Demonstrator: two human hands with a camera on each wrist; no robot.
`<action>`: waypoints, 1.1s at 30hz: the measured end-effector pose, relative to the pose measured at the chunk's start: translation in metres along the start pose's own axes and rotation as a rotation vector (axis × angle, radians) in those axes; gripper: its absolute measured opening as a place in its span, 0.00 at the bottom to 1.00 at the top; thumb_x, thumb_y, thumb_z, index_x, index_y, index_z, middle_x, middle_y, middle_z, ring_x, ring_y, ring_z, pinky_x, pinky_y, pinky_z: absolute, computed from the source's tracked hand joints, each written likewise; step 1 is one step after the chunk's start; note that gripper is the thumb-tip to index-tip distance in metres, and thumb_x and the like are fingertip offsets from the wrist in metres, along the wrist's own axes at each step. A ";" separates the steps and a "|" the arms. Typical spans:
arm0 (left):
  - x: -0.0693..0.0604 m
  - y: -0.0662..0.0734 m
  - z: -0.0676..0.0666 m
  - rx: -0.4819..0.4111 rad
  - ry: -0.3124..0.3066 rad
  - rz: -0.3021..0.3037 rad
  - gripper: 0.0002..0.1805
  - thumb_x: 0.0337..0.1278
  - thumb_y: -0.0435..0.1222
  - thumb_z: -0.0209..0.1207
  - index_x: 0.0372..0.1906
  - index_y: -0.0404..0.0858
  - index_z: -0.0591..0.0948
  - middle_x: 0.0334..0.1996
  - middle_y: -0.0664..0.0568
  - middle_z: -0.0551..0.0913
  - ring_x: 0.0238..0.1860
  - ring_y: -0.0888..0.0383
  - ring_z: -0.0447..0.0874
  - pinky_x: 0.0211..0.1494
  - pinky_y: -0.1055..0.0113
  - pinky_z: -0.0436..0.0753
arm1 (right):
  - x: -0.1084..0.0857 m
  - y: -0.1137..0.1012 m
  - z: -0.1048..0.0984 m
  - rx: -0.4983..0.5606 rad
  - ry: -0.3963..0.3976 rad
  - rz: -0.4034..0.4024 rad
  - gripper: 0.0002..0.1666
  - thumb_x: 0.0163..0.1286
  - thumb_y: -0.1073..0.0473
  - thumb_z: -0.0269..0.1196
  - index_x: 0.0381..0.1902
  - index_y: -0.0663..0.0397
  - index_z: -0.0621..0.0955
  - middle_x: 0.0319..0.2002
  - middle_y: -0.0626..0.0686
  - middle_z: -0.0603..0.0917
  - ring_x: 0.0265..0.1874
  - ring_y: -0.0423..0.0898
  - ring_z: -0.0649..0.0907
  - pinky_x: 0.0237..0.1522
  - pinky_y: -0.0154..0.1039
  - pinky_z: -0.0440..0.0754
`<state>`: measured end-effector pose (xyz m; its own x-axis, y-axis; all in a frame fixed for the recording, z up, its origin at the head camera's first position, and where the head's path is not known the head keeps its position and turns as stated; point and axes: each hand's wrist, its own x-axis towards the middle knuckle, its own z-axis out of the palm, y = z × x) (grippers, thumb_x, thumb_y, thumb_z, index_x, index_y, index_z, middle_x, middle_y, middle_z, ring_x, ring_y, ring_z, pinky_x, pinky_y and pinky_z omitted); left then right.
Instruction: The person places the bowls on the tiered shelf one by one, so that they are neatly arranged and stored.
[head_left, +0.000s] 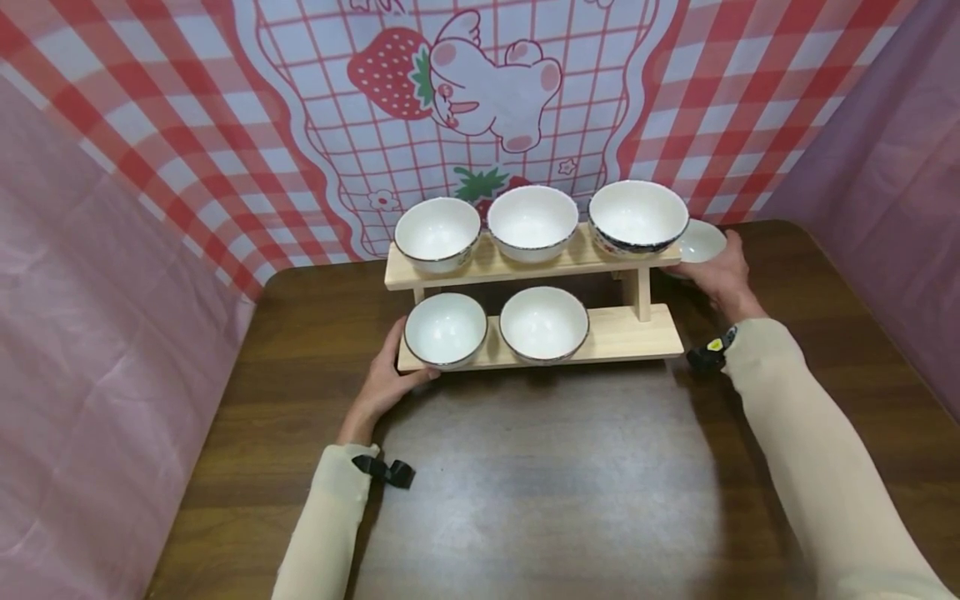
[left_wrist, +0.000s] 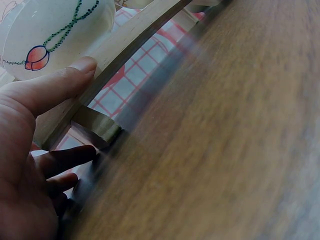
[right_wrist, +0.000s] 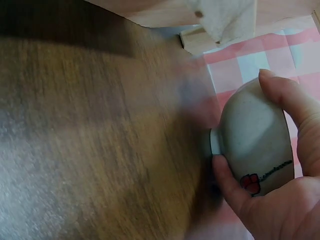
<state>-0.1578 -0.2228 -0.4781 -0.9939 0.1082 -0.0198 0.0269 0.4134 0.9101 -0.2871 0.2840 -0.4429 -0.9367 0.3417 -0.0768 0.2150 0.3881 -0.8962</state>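
Observation:
My left hand (head_left: 385, 383) is at the left end of a two-tier wooden stand (head_left: 636, 332). In the left wrist view its thumb lies along the lower board (left_wrist: 107, 62), beside a white bowl (left_wrist: 60, 30) with a red bud and green dotted stem, and other fingers curl below the board. Behind the stand's right end, my right hand (head_left: 723, 275) grips another white bowl (head_left: 703, 240), partly hidden by the stand. The right wrist view shows this bowl (right_wrist: 257, 130) tilted, thumb and a finger on its outside, with a red motif near its rim.
On the upper tier stand a left bowl (head_left: 437, 233), a middle bowl (head_left: 532, 221) and a dark-patterned right bowl (head_left: 637, 215). The lower tier bears a left bowl (head_left: 446, 329) and a middle bowl (head_left: 544, 323). A checked cloth (head_left: 187, 100) hangs behind the brown table (head_left: 540, 467).

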 end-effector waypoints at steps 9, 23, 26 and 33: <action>0.001 -0.006 0.001 -0.020 0.004 0.011 0.57 0.46 0.35 0.75 0.80 0.45 0.53 0.77 0.44 0.61 0.77 0.44 0.59 0.78 0.40 0.57 | -0.002 0.001 -0.003 -0.041 0.013 0.031 0.70 0.53 0.42 0.76 0.80 0.51 0.45 0.77 0.61 0.57 0.72 0.57 0.62 0.74 0.53 0.68; 0.003 -0.006 0.001 -0.015 0.004 0.033 0.56 0.45 0.29 0.73 0.79 0.42 0.54 0.76 0.39 0.63 0.76 0.42 0.61 0.78 0.44 0.57 | -0.005 0.009 -0.012 -0.053 0.004 0.036 0.69 0.55 0.41 0.75 0.81 0.50 0.45 0.79 0.60 0.53 0.74 0.58 0.61 0.75 0.54 0.67; 0.003 -0.007 0.001 -0.014 0.012 0.039 0.56 0.45 0.31 0.74 0.79 0.46 0.55 0.76 0.42 0.64 0.75 0.44 0.62 0.78 0.44 0.58 | -0.007 0.010 -0.014 -0.061 0.005 0.037 0.69 0.55 0.40 0.74 0.81 0.50 0.44 0.79 0.61 0.52 0.74 0.59 0.60 0.75 0.55 0.66; 0.002 -0.008 0.001 -0.008 0.015 0.046 0.56 0.45 0.34 0.75 0.79 0.48 0.56 0.76 0.44 0.65 0.76 0.45 0.62 0.78 0.44 0.59 | -0.014 0.009 -0.018 -0.032 0.014 0.034 0.70 0.53 0.44 0.77 0.81 0.50 0.46 0.79 0.59 0.53 0.72 0.55 0.61 0.73 0.49 0.71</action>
<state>-0.1601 -0.2251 -0.4853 -0.9931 0.1133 0.0288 0.0722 0.4009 0.9133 -0.2673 0.2987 -0.4424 -0.9249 0.3667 -0.1007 0.2556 0.4032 -0.8787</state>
